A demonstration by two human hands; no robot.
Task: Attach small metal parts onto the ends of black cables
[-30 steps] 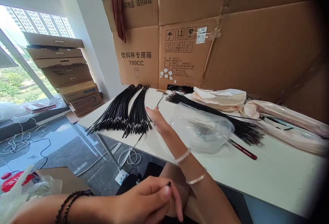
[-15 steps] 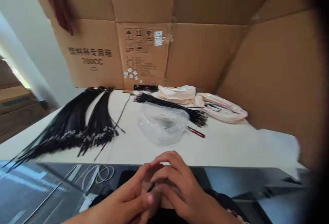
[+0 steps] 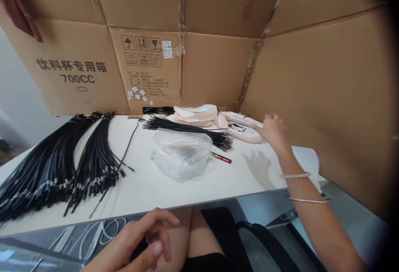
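Here, we had our right hand (image 3: 274, 132) stretched out over the far right part of the white table (image 3: 227, 182), its fingers parted and its thumb pointing left, and we saw nothing gripped in it. The thumb was right by the end of a pale pink loop (image 3: 247, 136), with small dark items showing in its middle; we could not tell whether the two touched. Our left hand (image 3: 146, 238) was low, just in front of the table's edge, with its fingers loosely curled and a gap between index finger and thumb; we could not tell whether anything small was tucked inside.

To the left of the loop lay a cream bundle (image 3: 196, 115), and in front of them a sheaf of black wires (image 3: 218, 138). A clear plastic bag (image 3: 181, 161) sat nearer us, beside a red-handled tool (image 3: 222, 158). Two spread bunches of black cables (image 3: 96, 155) covered the table's left side.
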